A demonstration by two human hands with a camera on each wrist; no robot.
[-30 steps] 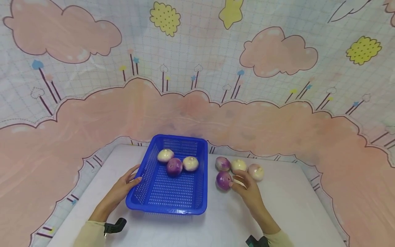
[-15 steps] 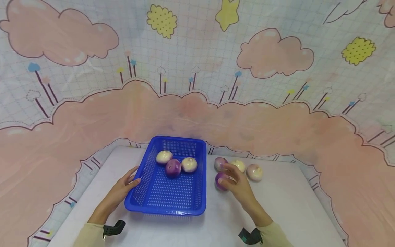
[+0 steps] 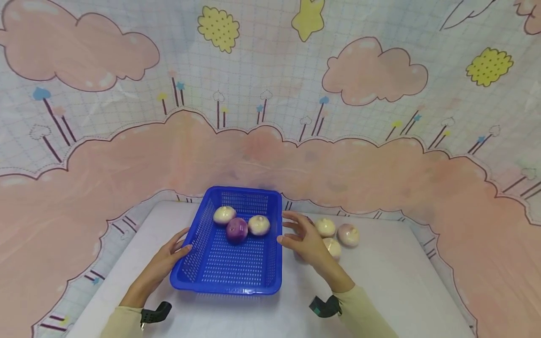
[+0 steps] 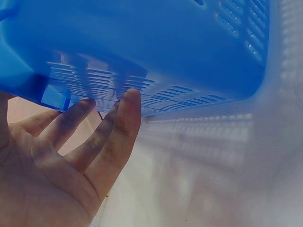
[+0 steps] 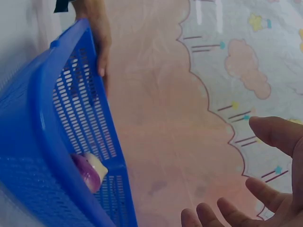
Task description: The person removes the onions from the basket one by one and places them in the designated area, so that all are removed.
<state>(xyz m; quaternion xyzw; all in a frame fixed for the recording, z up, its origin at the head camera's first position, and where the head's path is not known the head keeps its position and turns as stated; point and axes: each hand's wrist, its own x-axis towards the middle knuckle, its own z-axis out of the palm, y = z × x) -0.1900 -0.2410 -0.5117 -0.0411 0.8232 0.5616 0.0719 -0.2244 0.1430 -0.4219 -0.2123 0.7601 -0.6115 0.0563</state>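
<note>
The blue perforated basket [image 3: 232, 267] holds a purple onion [image 3: 236, 230] between two pale onions [image 3: 224, 215]. Thumb on the rim and fingers along the outside wall, my left hand [image 3: 157, 266] grips the basket's left side; the left wrist view shows the fingers [image 4: 122, 125] against the slotted wall. My right hand [image 3: 309, 241] is beside the right rim, fingers spread and holding nothing. In the right wrist view this hand [image 5: 284, 203] is apart from the basket [image 5: 40, 137]. It mostly hides the purple onions behind it.
Right of the right hand, pale onions [image 3: 325, 227] and a pinkish one [image 3: 348, 235] lie on the white table [image 3: 393, 272]. A patterned cloth [image 3: 359, 169] rises behind the table.
My right hand has moved left from the loose onions to the basket's right rim, uncovering a pale onion. The left hand keeps its hold on the basket.
</note>
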